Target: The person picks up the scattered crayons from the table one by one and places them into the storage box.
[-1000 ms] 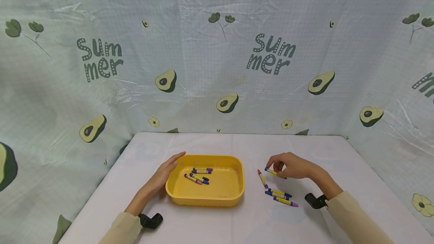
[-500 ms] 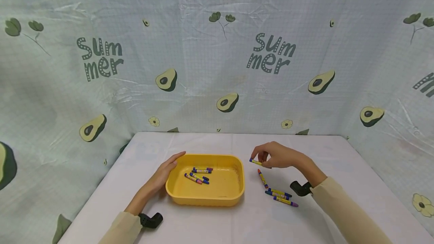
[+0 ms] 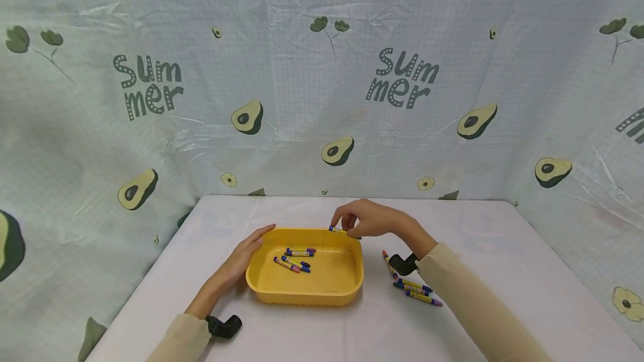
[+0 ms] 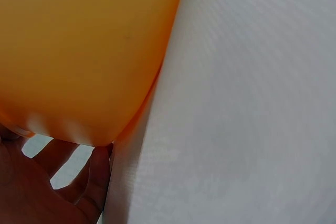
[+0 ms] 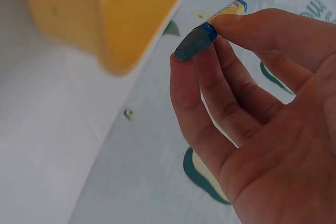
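My right hand (image 3: 369, 218) pinches a crayon (image 3: 338, 230) between thumb and fingers, over the far right corner of a yellow tray (image 3: 304, 299). The right wrist view shows its dark grey-blue tip and yellow wrapper with blue bands, and the tray wall (image 5: 131, 24) to the left. My left hand (image 3: 241, 261) rests along the tray's left side, fingers extended; in the left wrist view its fingertips (image 4: 100, 156) touch the outer wall. Several crayons (image 3: 294, 264) lie on the tray's left half.
Right of the tray, an orange-tipped crayon (image 3: 387, 261) lies partly behind the black camera (image 3: 404, 265) on the right wrist. A group of crayons (image 3: 417, 293) sits nearer the front. White cloth covers the table (image 3: 302, 334); a printed curtain (image 3: 302, 82) stands behind.
The right hand has carried the crayon left and away from me, from the table beside the loose crayons to over the tray's far right corner. The left hand and tray have stayed put.
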The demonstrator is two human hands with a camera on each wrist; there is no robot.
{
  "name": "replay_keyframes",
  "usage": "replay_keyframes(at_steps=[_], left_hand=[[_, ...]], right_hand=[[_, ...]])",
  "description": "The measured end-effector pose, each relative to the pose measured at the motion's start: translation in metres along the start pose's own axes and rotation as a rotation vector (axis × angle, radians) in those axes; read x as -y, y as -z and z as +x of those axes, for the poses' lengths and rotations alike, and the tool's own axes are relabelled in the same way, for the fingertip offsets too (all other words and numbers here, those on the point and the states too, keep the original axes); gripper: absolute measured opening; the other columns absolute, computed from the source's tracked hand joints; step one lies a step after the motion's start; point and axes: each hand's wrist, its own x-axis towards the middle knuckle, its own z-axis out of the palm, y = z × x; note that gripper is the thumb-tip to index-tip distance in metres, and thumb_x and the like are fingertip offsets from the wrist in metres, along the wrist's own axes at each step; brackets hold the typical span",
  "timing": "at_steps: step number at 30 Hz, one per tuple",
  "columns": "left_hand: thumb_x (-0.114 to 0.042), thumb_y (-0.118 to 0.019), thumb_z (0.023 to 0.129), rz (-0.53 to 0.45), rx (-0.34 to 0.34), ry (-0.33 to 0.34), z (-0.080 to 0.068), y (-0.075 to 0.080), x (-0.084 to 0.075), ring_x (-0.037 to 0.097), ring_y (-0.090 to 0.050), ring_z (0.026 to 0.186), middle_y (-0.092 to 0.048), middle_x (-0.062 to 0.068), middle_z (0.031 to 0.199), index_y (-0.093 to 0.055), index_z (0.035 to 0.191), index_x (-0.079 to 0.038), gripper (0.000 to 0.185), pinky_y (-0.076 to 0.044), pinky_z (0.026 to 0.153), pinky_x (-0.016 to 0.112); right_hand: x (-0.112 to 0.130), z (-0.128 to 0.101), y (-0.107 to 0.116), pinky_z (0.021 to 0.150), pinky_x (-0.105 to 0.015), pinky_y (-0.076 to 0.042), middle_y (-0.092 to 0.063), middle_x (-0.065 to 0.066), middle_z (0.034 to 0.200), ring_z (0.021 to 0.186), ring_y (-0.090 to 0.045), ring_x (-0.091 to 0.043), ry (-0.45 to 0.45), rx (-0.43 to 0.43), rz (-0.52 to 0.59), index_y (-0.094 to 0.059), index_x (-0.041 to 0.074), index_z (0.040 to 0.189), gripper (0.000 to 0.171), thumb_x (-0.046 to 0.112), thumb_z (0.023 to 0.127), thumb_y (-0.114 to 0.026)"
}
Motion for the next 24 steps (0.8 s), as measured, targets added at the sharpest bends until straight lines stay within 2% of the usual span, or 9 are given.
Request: replay_keyframes(at_steps=[7,13,19,24], left_hand=[[-0.022,-0.024,0.114,0.004,-0.002,0.0,0.001,-0.001,0.001,0.039,-0.029,0.156,-0.027,0.016,0.171,-0.034,0.162,-0.016,0.05,-0.021,0.128,0.058],[-0.023,-0.023,0.114,0.017,-0.002,0.0,0.001,-0.001,0.002,0.039,-0.032,0.155,-0.028,0.016,0.17,-0.033,0.162,-0.016,0.05,-0.024,0.127,0.058],[-0.023,-0.023,0.114,0.029,0.001,-0.019,0.003,-0.001,0.003,0.041,-0.029,0.156,-0.027,0.017,0.17,-0.033,0.162,-0.015,0.05,-0.021,0.128,0.06],[-0.022,-0.023,0.114,0.036,-0.002,-0.025,0.005,0.0,0.002,0.042,-0.028,0.156,-0.028,0.018,0.17,-0.033,0.162,-0.014,0.05,-0.02,0.128,0.06]], right_hand=[[0.014,0.037,-0.013,0.075,-0.022,-0.059,-0.072,-0.013,0.107,0.089,-0.064,-0.012,0.009,0.029,0.019,-0.072,0.011,0.122,0.032,0.0,0.092,-0.067],[0.019,0.063,-0.029,0.074,-0.023,-0.06,-0.069,-0.006,0.101,0.081,-0.063,-0.014,-0.026,0.05,0.054,-0.072,0.013,0.12,0.03,0.0,0.093,-0.069],[0.019,0.081,-0.043,0.073,-0.024,-0.062,-0.068,-0.003,0.1,0.08,-0.063,-0.013,-0.088,0.103,0.097,-0.072,0.014,0.121,0.031,0.001,0.093,-0.07],[0.021,0.088,-0.052,0.073,-0.026,-0.062,-0.069,-0.004,0.101,0.08,-0.065,-0.013,-0.09,0.136,0.092,-0.071,0.012,0.123,0.032,0.001,0.094,-0.068]])
